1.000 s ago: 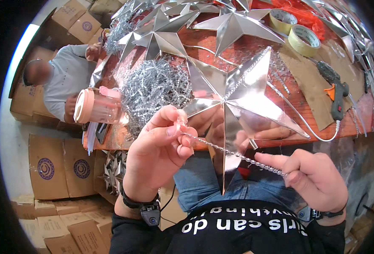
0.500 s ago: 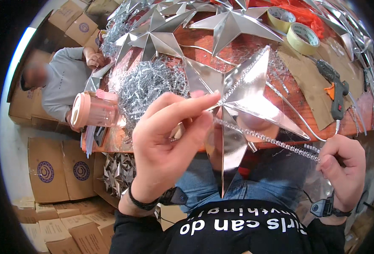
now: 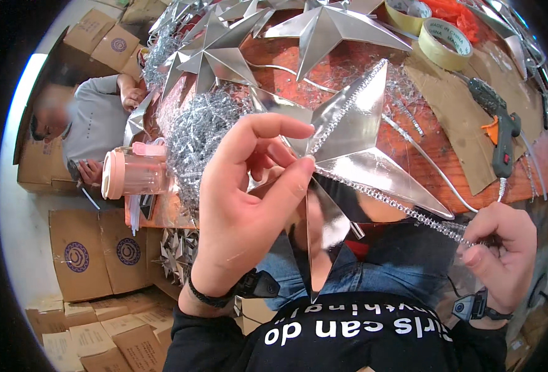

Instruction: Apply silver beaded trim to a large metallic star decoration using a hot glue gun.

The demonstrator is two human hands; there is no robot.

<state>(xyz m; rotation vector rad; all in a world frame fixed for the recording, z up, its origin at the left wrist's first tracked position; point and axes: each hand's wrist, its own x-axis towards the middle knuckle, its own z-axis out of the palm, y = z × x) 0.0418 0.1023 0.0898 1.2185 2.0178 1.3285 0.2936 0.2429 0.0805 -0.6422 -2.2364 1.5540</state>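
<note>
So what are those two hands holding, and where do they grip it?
The left hand pinches the silver star near its centre, thumb and forefinger on a ridge. The right hand holds the free end of the beaded silver trim stretched along a star edge.

Bright, even light; glare on the silver star; fisheye bends edges, black corners.

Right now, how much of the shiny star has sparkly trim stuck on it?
One ridge of the silver star already carries bead trim, running up toward its top point. The left hand pins the trim at the star's centre while the right hand pulls the loose end taut along the next ridge. The other ridges look bare. Finished-looking stars lie on the table.
</note>
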